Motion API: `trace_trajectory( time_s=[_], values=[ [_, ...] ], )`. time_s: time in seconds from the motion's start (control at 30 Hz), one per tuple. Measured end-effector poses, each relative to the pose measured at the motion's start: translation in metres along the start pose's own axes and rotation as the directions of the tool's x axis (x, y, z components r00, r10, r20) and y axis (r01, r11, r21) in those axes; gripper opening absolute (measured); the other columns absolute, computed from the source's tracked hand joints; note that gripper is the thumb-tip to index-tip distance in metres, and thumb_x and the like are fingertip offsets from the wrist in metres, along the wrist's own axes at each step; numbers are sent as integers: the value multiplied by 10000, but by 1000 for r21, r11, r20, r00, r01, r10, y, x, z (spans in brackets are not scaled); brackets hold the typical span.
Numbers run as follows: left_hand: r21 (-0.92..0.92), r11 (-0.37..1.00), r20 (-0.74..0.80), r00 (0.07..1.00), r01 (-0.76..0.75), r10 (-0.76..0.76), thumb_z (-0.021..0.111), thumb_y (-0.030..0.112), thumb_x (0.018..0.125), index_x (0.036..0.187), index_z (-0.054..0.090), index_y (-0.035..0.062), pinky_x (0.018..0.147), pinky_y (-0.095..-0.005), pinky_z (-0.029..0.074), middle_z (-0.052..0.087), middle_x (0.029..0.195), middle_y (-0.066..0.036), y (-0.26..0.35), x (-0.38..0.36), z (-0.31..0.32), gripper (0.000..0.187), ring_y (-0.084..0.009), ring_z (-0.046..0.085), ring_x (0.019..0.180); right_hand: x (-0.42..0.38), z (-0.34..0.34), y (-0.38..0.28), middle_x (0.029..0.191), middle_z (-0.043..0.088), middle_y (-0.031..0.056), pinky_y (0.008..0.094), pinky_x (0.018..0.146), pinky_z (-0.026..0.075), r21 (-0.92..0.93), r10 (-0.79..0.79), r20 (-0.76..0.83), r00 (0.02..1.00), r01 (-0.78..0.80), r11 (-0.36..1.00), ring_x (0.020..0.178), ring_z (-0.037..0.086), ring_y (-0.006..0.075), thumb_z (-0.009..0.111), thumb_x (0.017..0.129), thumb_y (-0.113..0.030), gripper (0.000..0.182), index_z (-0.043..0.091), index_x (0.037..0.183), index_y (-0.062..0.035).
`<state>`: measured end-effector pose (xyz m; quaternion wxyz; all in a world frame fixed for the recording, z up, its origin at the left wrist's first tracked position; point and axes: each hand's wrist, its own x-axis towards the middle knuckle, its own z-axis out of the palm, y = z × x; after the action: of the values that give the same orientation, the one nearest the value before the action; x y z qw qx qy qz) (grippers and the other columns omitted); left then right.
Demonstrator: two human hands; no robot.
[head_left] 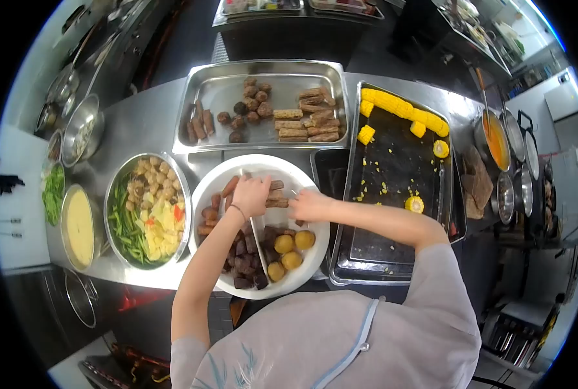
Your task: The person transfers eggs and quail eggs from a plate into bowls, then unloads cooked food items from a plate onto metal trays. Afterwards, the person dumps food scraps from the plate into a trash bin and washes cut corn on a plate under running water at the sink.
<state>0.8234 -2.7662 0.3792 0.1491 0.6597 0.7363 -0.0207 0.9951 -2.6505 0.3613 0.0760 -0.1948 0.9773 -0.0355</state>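
A round white dish [208, 172] with dividers lies before me. My left hand [251, 196] reaches over its far part with fingers bent down; what they hold, if anything, is hidden. My right hand [310, 205] has closed fingers at the end of a brown yam stick [276, 202], beside another stick. Reddish-brown sausage-shaped pieces [231, 186] lie left of my left hand. Nearer me, dark purple chunks [243, 260] fill one section, and several round yellow potatoes [291, 260] sit right of the divider.
Beyond the dish, a steel tray [205, 72] bears yam sticks [312, 123] and round brown taros [251, 104]. At right, a dark tray [393, 168] holds corn [399, 107]. At left stand a bowl of mixed vegetables [148, 211] and a container of yellow liquid [80, 227].
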Motion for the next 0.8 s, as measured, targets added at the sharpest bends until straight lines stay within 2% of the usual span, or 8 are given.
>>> trace_trajectory(
  time_s=[0.17, 0.23, 0.37, 0.43, 0.57, 0.63, 0.77, 0.8],
  values=[
    [-168, 975, -47, 987, 146, -156, 617, 131, 599, 1042, 412, 49, 730, -421, 464, 586, 870, -179, -3, -1, -30, 495, -369, 566, 836, -7, -51, 62, 726, 582, 69, 359, 661, 449, 226, 103, -265, 959, -42, 973, 731, 587, 250, 603, 733, -250, 227, 526, 885, -101],
    [-290, 935, -104, 964, 205, -244, 631, 128, 588, 999, 422, 54, 701, -427, 465, 583, 851, -173, -2, 2, -40, 467, -367, 572, 799, -15, -70, 87, 805, 601, 74, 358, 706, 441, 217, 369, -200, 908, -327, 920, 796, 593, 244, 627, 728, -237, 259, 524, 919, -95],
    [-284, 951, -193, 964, 124, -184, 640, 149, 598, 989, 431, 58, 664, -450, 465, 590, 838, -188, 0, 23, -52, 452, -377, 574, 775, -30, -63, 116, 1139, 523, 132, 365, 845, 397, 29, 554, -543, 631, -645, 763, 1095, 480, 258, 652, 683, -97, 437, 486, 1087, -74],
    [-254, 962, -229, 961, 96, -157, 664, 184, 596, 1002, 438, 60, 673, -441, 467, 594, 830, -186, 3, 44, -57, 481, -377, 575, 773, -29, -69, 106, 1037, 523, 123, 375, 815, 397, 420, 663, -597, 452, -527, 738, 973, 498, 311, 628, 674, -49, 400, 480, 1045, -65],
    [-364, 930, -383, 919, -52, -98, 722, 296, 575, 1077, 440, 64, 689, -421, 473, 602, 813, -197, 20, 86, -74, 621, -404, 571, 765, -50, -82, 45, 779, 579, 123, 398, 665, 462, 661, 782, -547, 298, -418, 623, 723, 567, 333, 561, 739, -60, 143, 520, 877, -57],
    [-400, 913, -379, 921, -76, -89, 768, 383, 555, 1124, 420, 47, 740, -418, 468, 615, 875, -188, 28, 118, -80, 746, -376, 587, 824, -64, -79, 20, 799, 580, 124, 394, 677, 461, 674, 791, -521, 321, -413, 612, 743, 566, 328, 571, 734, -57, 145, 526, 872, -53],
    [-244, 938, -284, 907, 246, -312, 770, 514, 537, 1251, 331, 19, 917, -455, 345, 423, 1238, -216, 41, 154, -76, 974, -354, 412, 1143, -85, -64, -14, 829, 579, 99, 337, 660, 458, 644, 753, -556, 352, -391, 658, 768, 570, 282, 620, 722, -57, 173, 546, 878, -48],
    [-312, 937, -332, 906, 156, -262, 765, 513, 546, 1264, 322, 18, 919, -466, 339, 377, 1270, -218, 38, 155, -71, 978, -363, 376, 1165, -89, -57, -20, 853, 574, 108, 346, 674, 462, 667, 775, -488, 401, -401, 627, 784, 567, 287, 617, 720, -48, 186, 553, 894, -41]
  ],
)
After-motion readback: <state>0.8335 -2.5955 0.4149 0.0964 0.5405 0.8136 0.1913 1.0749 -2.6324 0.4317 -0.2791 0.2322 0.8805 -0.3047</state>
